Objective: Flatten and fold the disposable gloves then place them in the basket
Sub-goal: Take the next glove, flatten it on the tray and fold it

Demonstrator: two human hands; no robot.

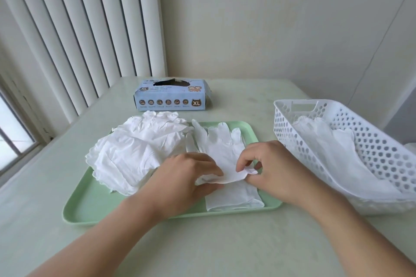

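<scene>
A white disposable glove (221, 148) lies flat on the right half of a green tray (94, 207), fingers pointing away from me. My left hand (186, 177) and my right hand (274, 168) both pinch a small white piece (229, 176) over the middle of that glove; I cannot tell whether it is the glove's thumb or a second glove. A crumpled pile of white gloves (137, 150) fills the tray's left half. A white perforated basket (351, 139) stands to the right, with gloves (326, 153) inside it.
A blue glove box (171, 96) marked XL stands behind the tray, its top slot torn open. The pale table (225, 243) runs to a wall at the back and vertical blinds with a window at the left.
</scene>
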